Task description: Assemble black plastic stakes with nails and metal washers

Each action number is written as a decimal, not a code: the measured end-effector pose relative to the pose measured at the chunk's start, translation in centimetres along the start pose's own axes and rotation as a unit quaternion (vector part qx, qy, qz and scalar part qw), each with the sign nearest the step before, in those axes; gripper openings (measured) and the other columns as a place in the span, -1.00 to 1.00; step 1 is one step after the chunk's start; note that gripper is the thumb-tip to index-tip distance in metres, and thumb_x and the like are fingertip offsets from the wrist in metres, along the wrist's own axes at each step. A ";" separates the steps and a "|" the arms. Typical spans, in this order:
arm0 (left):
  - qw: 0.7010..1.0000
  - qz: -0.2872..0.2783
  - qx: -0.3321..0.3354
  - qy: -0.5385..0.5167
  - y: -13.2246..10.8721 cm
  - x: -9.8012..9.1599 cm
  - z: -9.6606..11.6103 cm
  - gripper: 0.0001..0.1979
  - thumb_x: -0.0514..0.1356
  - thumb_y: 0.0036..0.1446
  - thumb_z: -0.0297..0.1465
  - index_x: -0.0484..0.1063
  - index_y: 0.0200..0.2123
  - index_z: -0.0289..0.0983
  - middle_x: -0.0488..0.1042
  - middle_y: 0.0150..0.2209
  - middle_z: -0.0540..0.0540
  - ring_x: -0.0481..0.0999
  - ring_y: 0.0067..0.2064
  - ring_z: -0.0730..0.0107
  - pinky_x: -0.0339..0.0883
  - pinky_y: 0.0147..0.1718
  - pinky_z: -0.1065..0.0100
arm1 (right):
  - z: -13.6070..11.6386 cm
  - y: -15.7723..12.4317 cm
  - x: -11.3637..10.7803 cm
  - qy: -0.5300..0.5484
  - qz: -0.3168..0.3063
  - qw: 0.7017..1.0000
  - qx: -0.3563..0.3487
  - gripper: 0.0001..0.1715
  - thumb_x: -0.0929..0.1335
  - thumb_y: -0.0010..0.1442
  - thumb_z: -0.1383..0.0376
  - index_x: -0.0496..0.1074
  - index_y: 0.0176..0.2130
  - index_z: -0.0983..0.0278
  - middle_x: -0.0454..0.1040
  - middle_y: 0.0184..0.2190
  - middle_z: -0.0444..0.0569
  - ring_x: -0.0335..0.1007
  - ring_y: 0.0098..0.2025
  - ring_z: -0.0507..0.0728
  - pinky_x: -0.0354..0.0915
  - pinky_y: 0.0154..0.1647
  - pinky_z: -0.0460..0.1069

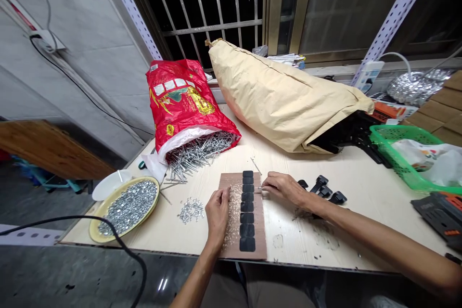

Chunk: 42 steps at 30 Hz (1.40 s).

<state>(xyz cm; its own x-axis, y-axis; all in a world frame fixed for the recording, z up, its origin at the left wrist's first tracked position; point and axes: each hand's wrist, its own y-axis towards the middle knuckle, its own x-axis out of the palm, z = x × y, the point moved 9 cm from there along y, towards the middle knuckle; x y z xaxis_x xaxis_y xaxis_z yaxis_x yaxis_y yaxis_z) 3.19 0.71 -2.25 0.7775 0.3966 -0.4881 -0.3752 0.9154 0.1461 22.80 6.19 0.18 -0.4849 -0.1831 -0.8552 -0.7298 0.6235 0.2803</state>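
Observation:
A brown board (pixel 260 245) lies on the table in front of me, with a row of black rounded pieces (pixel 247 218) down it and pale crumbs on its left part. My right hand (pixel 283 187) pinches a thin metal rod (pixel 258 188) at the board's right edge, its tip pointing left towards one black piece. Over the board's left side, my left hand (pixel 217 211) has its fingers pressed together; anything between them is too small to make out. Small metal nuts or washers (pixel 191 210) lie loose left of that hand. Another thin rod (pixel 256 166) rests beyond the board.
At the left, a yellow bowl (pixel 158 196) holds many small metal parts. A red bag (pixel 191 101) spills metal rods. Behind stands a large paper sack (pixel 285 96) with black parts at its mouth. Black parts (pixel 325 191), a green basket (pixel 400 173) and a power tool (pixel 438 216) are right.

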 end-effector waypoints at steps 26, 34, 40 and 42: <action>0.996 -0.008 0.011 0.091 0.9 0.3 0.2 -0.61 0.04 0.12 -0.13 0.51 -0.23 -0.27 0.55 -0.24 -0.10 0.50 -0.21 0.24 0.27 -0.21 0.37 | 0.0 -11.1 -1.6 -0.312 -0.243 0.917 0.048 -0.75 0.28 0.04 0.27 0.27 -0.23 0.32 0.31 -0.26 0.01 0.31 -0.37 0.13 0.15 -0.47 -0.02; 0.991 -0.005 0.038 0.126 0.8 0.3 0.8 -0.61 0.02 0.13 -0.18 0.51 -0.22 -0.31 0.54 -0.21 -0.16 0.49 -0.15 0.21 0.26 -0.16 0.36 | 0.8 -10.7 -1.4 -0.321 -0.220 0.921 0.034 -0.84 0.16 0.18 0.46 0.27 -0.26 0.31 0.33 -0.30 0.01 0.30 -0.42 0.08 0.12 -0.51 -0.06; 0.986 -0.003 0.044 0.163 1.3 0.2 0.8 -0.59 0.01 0.12 -0.16 0.51 -0.21 -0.32 0.54 -0.18 -0.19 0.47 -0.11 0.13 0.26 -0.12 0.31 | 0.8 -10.6 -5.3 -0.327 -0.162 0.929 0.066 -0.79 0.10 0.26 0.45 0.25 -0.21 0.31 0.30 -0.25 0.01 0.28 -0.36 0.09 0.13 -0.53 -0.06; 0.982 -0.003 0.048 0.183 1.5 0.4 0.9 -0.57 0.00 0.13 -0.16 0.51 -0.20 -0.32 0.54 -0.19 -0.20 0.47 -0.11 0.10 0.26 -0.11 0.26 | 1.1 -10.6 -8.1 -0.327 -0.122 0.930 0.113 -0.78 0.08 0.28 0.44 0.22 -0.16 0.33 0.28 -0.22 0.04 0.26 -0.36 0.09 0.15 -0.50 -0.05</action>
<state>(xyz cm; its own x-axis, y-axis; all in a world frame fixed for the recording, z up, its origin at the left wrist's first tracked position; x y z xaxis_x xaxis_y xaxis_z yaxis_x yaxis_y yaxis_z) 3.35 2.32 -1.46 0.5403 0.3554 -0.7628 -0.3071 0.9272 0.2144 34.99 1.84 3.63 0.1324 0.1156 -0.9844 -0.6247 0.7808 0.0077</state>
